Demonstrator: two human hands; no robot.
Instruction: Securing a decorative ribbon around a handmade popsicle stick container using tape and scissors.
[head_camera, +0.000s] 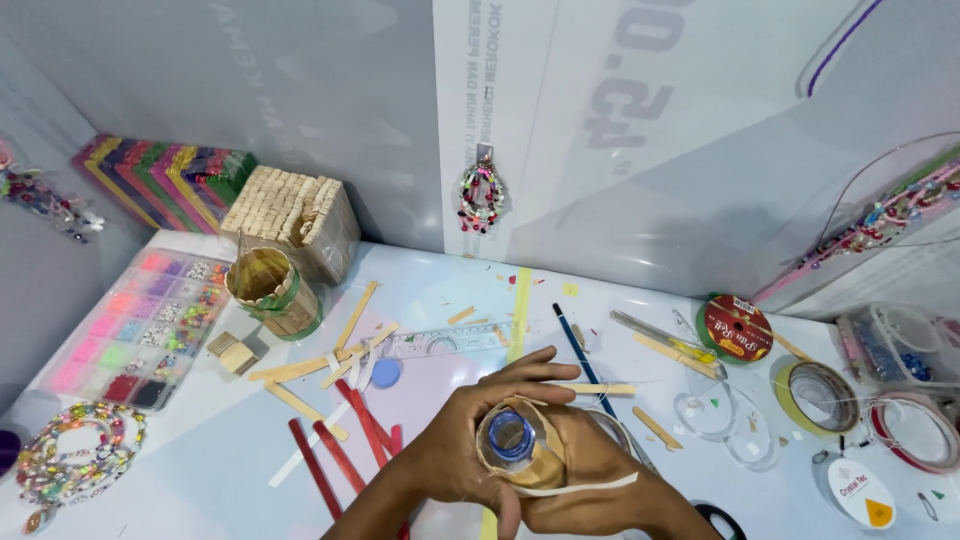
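Head view, single frame: white surface (440, 290) strewn with craft supplies, seen from above. Near the lower edge, the left hand (462, 452) and right hand (585, 470) are both closed around a small clear plastic bottle (515, 442) with a blue neck opening, mouth turned toward the camera; the fingers of the left hand reach over its top, and the right hand cups it from the side and below. A strip of tan wooden sticks (560, 480) wraps the bottle's side, with one pale end trailing to the right beneath the right hand. The bottle is held just above the surface, at centre bottom. Left of the hands: red craft sticks (345, 445) lying fanned, plain wooden craft sticks (330, 365) scattered beyond them, a blue bottle cap (385, 372), and a clear ruler (445, 342). Further left: a round stick-clad holder with a green band (272, 290), a block-shaped box of wooden pieces (295, 218), a compartmented bead tray (140, 325), a beaded bracelet (75, 465). Right of the hands: a dark pencil (580, 358), a red reel of thread (736, 328), a yellow tape roll (815, 395), a red-rimmed tape roll (915, 430). A beaded ornament (482, 195) hangs on the back wall.
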